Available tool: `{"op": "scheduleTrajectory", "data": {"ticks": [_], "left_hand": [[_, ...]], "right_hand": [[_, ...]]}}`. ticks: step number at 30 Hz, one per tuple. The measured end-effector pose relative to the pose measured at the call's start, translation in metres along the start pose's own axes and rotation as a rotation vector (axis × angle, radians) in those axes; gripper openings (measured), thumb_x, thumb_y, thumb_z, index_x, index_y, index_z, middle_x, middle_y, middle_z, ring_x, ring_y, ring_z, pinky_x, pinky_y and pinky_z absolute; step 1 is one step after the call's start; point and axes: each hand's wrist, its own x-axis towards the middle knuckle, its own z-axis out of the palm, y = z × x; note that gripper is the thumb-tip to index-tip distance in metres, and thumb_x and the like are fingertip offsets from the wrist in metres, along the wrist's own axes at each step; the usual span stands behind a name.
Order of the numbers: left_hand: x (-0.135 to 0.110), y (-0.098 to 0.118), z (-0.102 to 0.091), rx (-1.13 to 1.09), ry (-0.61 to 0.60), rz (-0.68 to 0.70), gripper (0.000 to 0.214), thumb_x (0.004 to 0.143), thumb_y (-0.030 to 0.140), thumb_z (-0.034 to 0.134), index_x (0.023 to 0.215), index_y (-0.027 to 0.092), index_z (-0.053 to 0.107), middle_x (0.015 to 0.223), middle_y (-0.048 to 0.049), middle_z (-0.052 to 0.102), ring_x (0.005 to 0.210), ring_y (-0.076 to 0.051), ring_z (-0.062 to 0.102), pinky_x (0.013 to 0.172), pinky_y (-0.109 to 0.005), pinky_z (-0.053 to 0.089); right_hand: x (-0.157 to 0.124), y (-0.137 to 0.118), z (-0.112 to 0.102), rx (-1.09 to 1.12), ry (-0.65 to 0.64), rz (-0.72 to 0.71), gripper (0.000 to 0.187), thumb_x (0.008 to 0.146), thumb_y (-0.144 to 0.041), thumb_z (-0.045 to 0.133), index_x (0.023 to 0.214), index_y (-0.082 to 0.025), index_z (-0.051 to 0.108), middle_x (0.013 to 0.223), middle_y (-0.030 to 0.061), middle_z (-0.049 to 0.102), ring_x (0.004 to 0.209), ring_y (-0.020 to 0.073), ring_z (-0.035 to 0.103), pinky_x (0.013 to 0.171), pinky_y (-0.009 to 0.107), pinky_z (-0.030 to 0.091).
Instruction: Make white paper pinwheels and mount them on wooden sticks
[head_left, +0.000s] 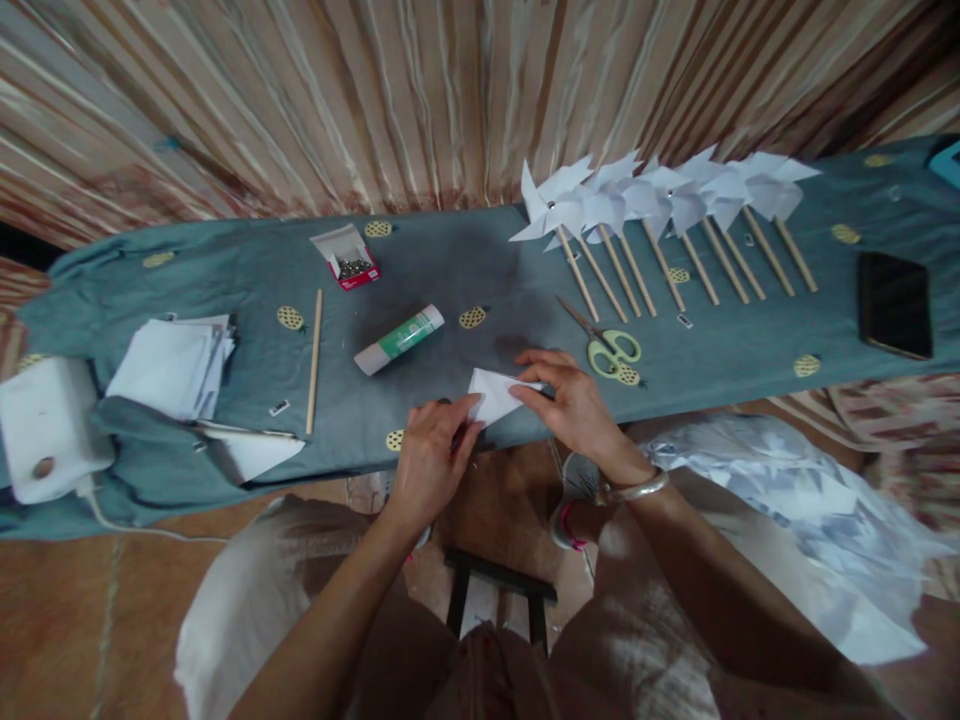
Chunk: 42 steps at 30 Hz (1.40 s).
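Note:
A small folded piece of white paper (495,394) lies at the table's front edge between my hands. My left hand (433,455) pinches its left corner between thumb and fingers. On the other side, my right hand (570,402) grips the right end with thumb and forefinger, its remaining fingers curled above. Just right of that hand rest scissors (616,352) with light green handles, blades pointing away from me. A green and white glue stick (399,340) lies slantwise beyond my left hand.
Paper pinwheels (645,200) on wooden sticks line the back right. A phone (895,304) lies far right. Leftward are a loose stick (314,362), a red box of pins (351,258), stacked paper (176,362) and a white device (51,430). A plastic bag (810,500) hangs below right.

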Motion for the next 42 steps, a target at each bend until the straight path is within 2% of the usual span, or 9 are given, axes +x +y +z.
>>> {"op": "scheduleTrajectory", "data": {"ticks": [6,12,18,30,35,37,40,42], "left_hand": [[0.001,0.001,-0.003,0.035,-0.078,-0.030,0.025,0.100,0.029,0.051,0.114,0.018,0.069,0.084,-0.0051,0.070,0.082,-0.021,0.058,0.074,-0.033,0.038],[0.003,-0.001,0.000,0.029,-0.049,-0.017,0.026,0.100,0.029,0.052,0.112,0.017,0.071,0.080,-0.0043,0.068,0.079,-0.020,0.057,0.073,-0.033,0.037],[0.004,-0.001,-0.001,0.027,-0.067,-0.060,0.027,0.100,0.031,0.051,0.111,0.018,0.072,0.082,-0.0046,0.069,0.081,-0.020,0.057,0.074,-0.033,0.038],[0.005,-0.003,-0.002,0.086,-0.091,-0.037,0.025,0.100,0.029,0.052,0.111,0.017,0.071,0.082,-0.0046,0.069,0.080,-0.020,0.057,0.074,-0.033,0.039],[0.007,-0.005,-0.004,0.161,-0.061,0.027,0.022,0.098,0.029,0.056,0.108,0.017,0.071,0.081,-0.0047,0.067,0.080,-0.021,0.057,0.072,-0.034,0.039],[0.009,-0.006,-0.005,0.203,-0.013,0.061,0.020,0.096,0.027,0.059,0.109,0.017,0.070,0.093,-0.0079,0.068,0.086,-0.023,0.057,0.074,-0.036,0.041],[0.011,-0.005,-0.002,0.209,0.019,0.170,0.024,0.096,0.016,0.054,0.116,0.020,0.067,0.110,-0.0099,0.068,0.096,-0.025,0.057,0.077,-0.037,0.043],[0.012,-0.004,0.001,0.164,-0.013,0.259,0.033,0.094,0.005,0.047,0.118,0.020,0.066,0.112,-0.0091,0.068,0.101,-0.024,0.058,0.079,-0.036,0.046]], "right_hand": [[0.000,-0.001,0.006,-0.040,0.073,0.005,0.007,0.082,-0.022,0.073,0.077,-0.021,0.068,0.113,0.0100,0.072,0.106,0.0273,0.063,0.096,0.046,0.049],[-0.001,0.000,0.009,-0.059,0.094,0.020,0.008,0.082,-0.022,0.072,0.076,-0.022,0.067,0.113,0.0081,0.072,0.106,0.0272,0.062,0.096,0.046,0.049],[0.000,0.000,0.010,-0.082,0.087,0.025,0.008,0.081,-0.022,0.073,0.076,-0.021,0.066,0.113,0.0094,0.072,0.106,0.0278,0.062,0.096,0.046,0.049],[0.001,-0.002,0.014,-0.110,0.100,0.024,0.011,0.082,-0.021,0.073,0.076,-0.021,0.063,0.113,0.0101,0.071,0.107,0.0288,0.061,0.098,0.047,0.047],[0.000,-0.005,0.014,-0.137,0.089,0.009,0.008,0.089,-0.026,0.065,0.083,-0.021,0.064,0.115,0.0113,0.069,0.110,0.0290,0.060,0.100,0.047,0.047],[0.000,-0.007,0.013,-0.156,0.089,0.004,0.008,0.091,-0.029,0.063,0.088,-0.021,0.065,0.118,0.0116,0.068,0.112,0.0292,0.059,0.101,0.048,0.047],[-0.001,-0.009,0.012,-0.175,0.072,0.006,0.013,0.093,-0.030,0.061,0.099,-0.019,0.065,0.124,0.0136,0.066,0.116,0.0299,0.057,0.102,0.048,0.046],[-0.001,-0.011,0.012,-0.185,0.061,0.002,0.016,0.093,-0.029,0.060,0.102,-0.017,0.065,0.126,0.0153,0.065,0.117,0.0300,0.056,0.103,0.048,0.046]]}}
